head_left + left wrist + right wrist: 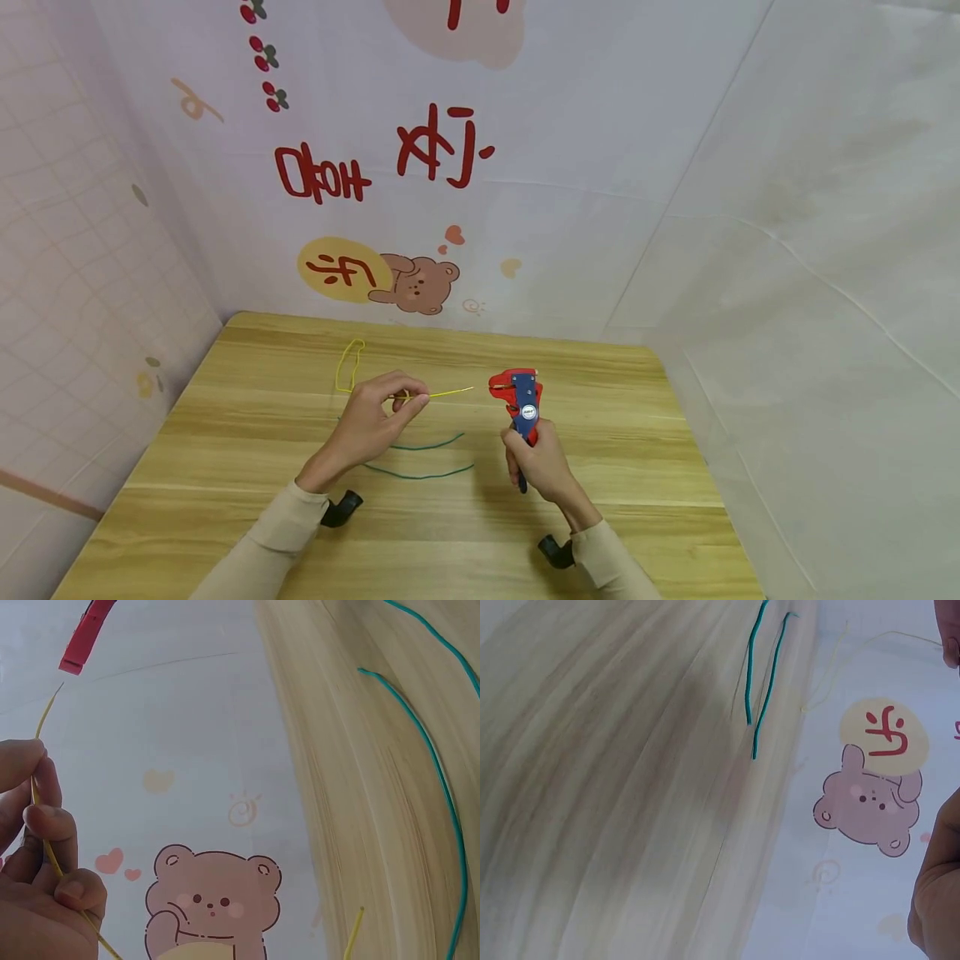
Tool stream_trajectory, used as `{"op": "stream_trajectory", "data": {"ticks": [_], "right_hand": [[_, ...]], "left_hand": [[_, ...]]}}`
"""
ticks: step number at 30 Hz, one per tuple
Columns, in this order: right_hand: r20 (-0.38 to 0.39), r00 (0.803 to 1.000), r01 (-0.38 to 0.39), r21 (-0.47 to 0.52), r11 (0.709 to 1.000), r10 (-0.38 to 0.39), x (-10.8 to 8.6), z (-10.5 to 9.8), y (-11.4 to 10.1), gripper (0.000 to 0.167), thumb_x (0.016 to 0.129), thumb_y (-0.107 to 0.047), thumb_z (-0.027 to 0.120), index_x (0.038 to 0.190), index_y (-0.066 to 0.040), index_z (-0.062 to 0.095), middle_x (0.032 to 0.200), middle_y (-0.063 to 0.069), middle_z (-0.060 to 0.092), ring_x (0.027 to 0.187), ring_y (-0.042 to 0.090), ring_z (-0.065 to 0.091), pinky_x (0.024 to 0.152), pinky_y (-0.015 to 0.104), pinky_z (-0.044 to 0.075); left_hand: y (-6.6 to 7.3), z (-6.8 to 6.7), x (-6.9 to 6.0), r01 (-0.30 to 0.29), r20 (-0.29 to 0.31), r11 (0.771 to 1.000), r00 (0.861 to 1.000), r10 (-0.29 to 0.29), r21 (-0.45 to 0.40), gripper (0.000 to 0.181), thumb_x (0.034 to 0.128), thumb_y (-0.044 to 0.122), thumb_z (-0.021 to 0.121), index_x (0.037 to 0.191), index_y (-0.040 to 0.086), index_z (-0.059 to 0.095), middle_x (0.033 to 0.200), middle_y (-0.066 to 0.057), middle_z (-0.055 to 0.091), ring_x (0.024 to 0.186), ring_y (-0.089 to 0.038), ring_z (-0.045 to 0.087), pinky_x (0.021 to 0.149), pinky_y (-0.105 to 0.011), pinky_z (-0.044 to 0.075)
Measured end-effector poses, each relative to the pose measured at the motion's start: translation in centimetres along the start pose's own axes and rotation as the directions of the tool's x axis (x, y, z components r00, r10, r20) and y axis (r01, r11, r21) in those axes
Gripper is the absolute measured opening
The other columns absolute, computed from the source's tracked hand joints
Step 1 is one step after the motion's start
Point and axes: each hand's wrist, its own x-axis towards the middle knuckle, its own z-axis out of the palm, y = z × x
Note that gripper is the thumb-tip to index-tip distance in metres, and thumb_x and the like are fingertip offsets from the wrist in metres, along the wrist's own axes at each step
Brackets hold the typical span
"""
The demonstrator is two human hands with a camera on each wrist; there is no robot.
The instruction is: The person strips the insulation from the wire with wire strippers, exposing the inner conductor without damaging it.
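My left hand (378, 421) pinches a yellow wire (450, 392) between thumb and fingers. The wire's short end points right, with a thin bare tip visible in the left wrist view, where the wire (41, 720) also runs down across the fingers (52, 825). My right hand (543, 458) grips a red and blue wire stripper (525, 400) upright by its handles. The stripper's head faces the wire tip, with a small gap between them. In the right wrist view, only part of the right hand (937, 900) shows and the stripper is out of sight.
Two green wires (429, 447) lie on the wooden table (615, 467) below the hands. A yellow loop (337, 375) extends behind the left hand. Black curved pieces (343, 508) sit near both sleeves. A printed wall sheet (570, 208) stands behind the table.
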Motion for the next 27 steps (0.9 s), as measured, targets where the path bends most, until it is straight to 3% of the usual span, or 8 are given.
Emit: {"op": "stream_trajectory", "data": {"ticks": [7,13,20,27], "right_hand": [[0.009,1.000,-0.007,-0.002,1.000,0.007,-0.1,-0.5,0.1,0.038,0.112,-0.008,0.059,0.077,0.006,0.060,0.053,-0.003,0.059,0.042,0.011,0.059,0.040,0.040,0.054],[-0.030,0.999,-0.023,0.008,1.000,0.023,-0.2,-0.9,0.6,0.037,0.111,-0.010,0.060,0.077,0.006,0.061,0.054,0.000,0.059,0.042,0.013,0.060,0.041,0.040,0.055],[-0.057,0.998,-0.038,-0.020,0.999,0.037,-0.3,-1.7,1.0,0.039,0.112,-0.011,0.061,0.077,0.005,0.063,0.054,0.002,0.061,0.043,0.014,0.062,0.043,0.042,0.056],[-0.081,0.995,-0.061,-0.008,0.998,0.060,-0.5,-2.3,1.1,0.038,0.112,-0.011,0.062,0.078,0.006,0.063,0.055,0.003,0.062,0.043,0.015,0.062,0.044,0.042,0.058]], "left_hand": [[0.0,0.1,0.0,0.005,0.015,1.000,1.000,-0.005,0.001,0.007,0.1022,0.004,0.083,0.104,0.011,0.083,0.089,0.005,0.073,0.075,-0.004,0.053,0.064,-0.021,0.042],[-0.2,0.4,0.0,0.009,0.002,1.000,1.000,-0.009,0.002,0.008,0.1019,0.004,0.083,0.103,0.012,0.083,0.088,0.005,0.072,0.076,-0.004,0.054,0.064,-0.026,0.046],[-0.5,0.5,-0.1,0.022,0.007,1.000,1.000,-0.022,0.001,0.009,0.1025,0.004,0.082,0.103,0.013,0.083,0.088,0.005,0.072,0.076,-0.004,0.054,0.065,-0.024,0.045],[-0.7,0.8,-0.1,0.031,0.019,1.000,0.999,-0.031,0.003,0.005,0.1033,0.005,0.082,0.105,0.009,0.083,0.089,0.005,0.073,0.076,-0.005,0.056,0.065,-0.035,0.051]]}}
